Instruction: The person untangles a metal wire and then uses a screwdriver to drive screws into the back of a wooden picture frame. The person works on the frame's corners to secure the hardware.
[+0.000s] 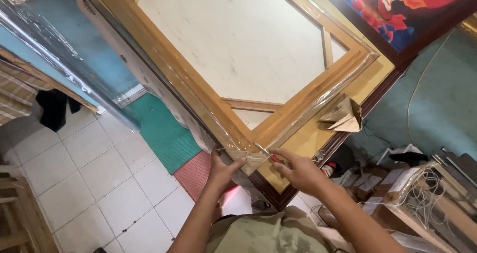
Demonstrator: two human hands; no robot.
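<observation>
Right hand (297, 172) is gripping a red-handled cutter (267, 153), blade tip poking just past the fingers onto the cardboard corner protector (250, 159). Left hand (222, 169) pinches that same corner piece from the other side, thumb on top, holding it against the plastic-wrapped wooden frame (196, 91). Another folded cardboard corner (343, 115) sits well off beyond the cutter hand, on the yellow backing.

framing workshop, wooden frames (208, 99), painting (402, 9)
</observation>
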